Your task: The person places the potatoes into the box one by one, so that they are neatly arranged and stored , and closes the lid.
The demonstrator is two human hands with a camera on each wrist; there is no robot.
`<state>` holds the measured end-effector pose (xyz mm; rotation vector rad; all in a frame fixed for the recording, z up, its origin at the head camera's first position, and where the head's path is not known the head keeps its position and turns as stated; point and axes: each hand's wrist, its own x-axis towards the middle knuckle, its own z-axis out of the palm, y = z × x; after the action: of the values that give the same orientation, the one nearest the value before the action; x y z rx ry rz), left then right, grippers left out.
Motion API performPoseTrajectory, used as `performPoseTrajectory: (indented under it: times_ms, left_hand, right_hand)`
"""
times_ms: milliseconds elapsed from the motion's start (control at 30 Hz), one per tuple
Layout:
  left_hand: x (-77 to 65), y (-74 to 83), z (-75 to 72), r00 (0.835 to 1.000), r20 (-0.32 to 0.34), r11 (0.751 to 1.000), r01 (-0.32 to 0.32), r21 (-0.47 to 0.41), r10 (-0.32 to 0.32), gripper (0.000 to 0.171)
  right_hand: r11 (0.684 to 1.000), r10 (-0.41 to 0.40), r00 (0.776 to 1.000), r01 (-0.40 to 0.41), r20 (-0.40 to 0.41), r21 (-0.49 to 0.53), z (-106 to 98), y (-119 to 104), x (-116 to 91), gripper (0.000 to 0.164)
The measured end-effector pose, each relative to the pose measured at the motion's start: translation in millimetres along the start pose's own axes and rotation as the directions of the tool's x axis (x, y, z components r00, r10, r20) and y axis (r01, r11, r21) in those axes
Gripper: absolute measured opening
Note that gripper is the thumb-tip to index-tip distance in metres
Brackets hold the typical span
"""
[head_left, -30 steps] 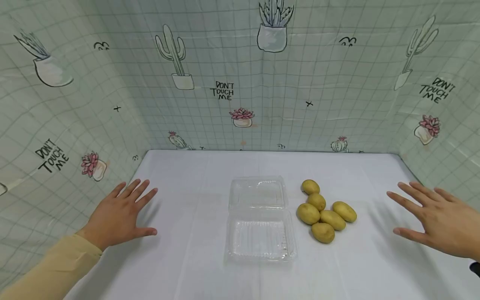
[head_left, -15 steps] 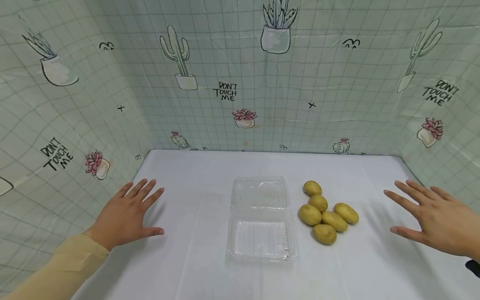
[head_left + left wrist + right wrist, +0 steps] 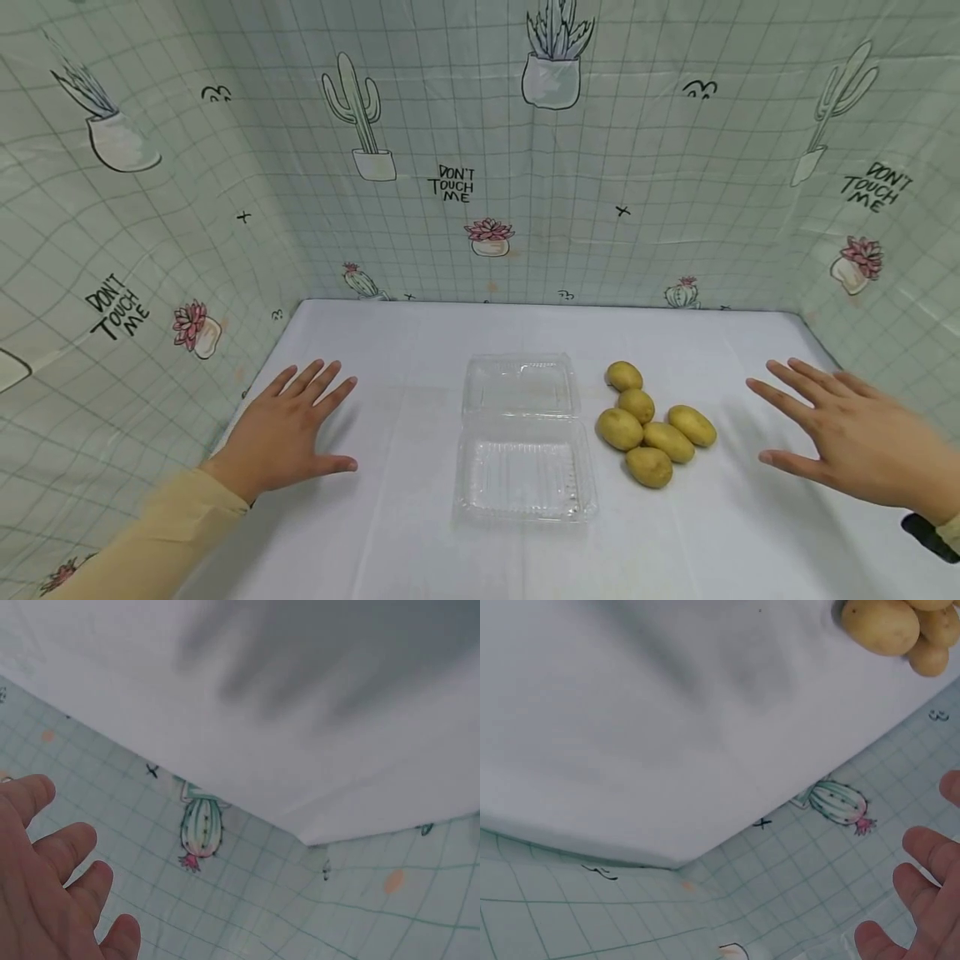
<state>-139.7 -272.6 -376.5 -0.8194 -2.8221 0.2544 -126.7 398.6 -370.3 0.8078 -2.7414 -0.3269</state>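
In the head view my left hand (image 3: pixel 288 433) hovers over the left part of the table, fingers spread and holding nothing. My right hand (image 3: pixel 855 437) is held the same way over the right side, its palm down. Between them lies a clear plastic clamshell box (image 3: pixel 525 471) with its lid (image 3: pixel 519 385) folded back away from me. Several yellow potatoes (image 3: pixel 619 429) sit in a loose cluster just right of the box, nearer to my right hand than to my left. Some of these potatoes (image 3: pixel 881 626) also show at the top right of the right wrist view.
A white cloth covers the table (image 3: pixel 405 550). Around its back and sides hangs a pale green checked curtain (image 3: pixel 585 158) printed with cacti and lettering. A black band (image 3: pixel 928 537) is on my right wrist.
My left hand has moved right, toward the box, and my right hand has come a little to the left. Box and potatoes stay put; the whole view has shifted slightly.
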Motion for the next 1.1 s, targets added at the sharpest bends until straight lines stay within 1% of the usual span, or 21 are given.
performPoseTrajectory:
  times_ms: [133,367,467,633,833,1100]
  left_hand:
    - [4.1,7.0,2.8,1.0,0.006,1.0,0.0,-0.013,0.0,0.103]
    - [7.4,19.0,7.9,1.0,-0.01,0.999,-0.001,-0.044,0.0,0.104]
    - [8.3,25.0,8.6,1.0,-0.02,0.999,-0.005,-0.047,0.004,0.104]
    - [10.6,34.9,11.3,0.999,-0.047,0.997,-0.012,-0.07,0.009,0.104]
    - [16.9,49.2,14.0,0.997,-0.078,0.995,-0.027,-0.091,0.02,0.105]
    - [25.2,70.2,18.2,0.995,-0.092,0.989,-0.044,-0.142,0.031,0.103]
  right_hand:
    - [1.0,-0.012,1.0,0.012,-0.014,0.027,0.9,-4.4,3.9,0.087]
    - [0.999,-0.028,0.999,0.029,-0.022,0.046,2.8,-12.1,7.5,0.086]
    - [0.998,-0.037,0.999,0.039,-0.035,0.05,3.9,-14.2,8.5,0.086]
    - [0.997,-0.029,0.999,0.031,-0.025,0.068,6.5,-18.1,10.7,0.087]
    - [0.996,-0.013,1.0,0.015,-0.017,0.085,9.3,-24.5,12.4,0.087]
    - [0.991,-0.031,0.999,0.035,-0.033,0.132,15.3,-34.1,15.0,0.085]
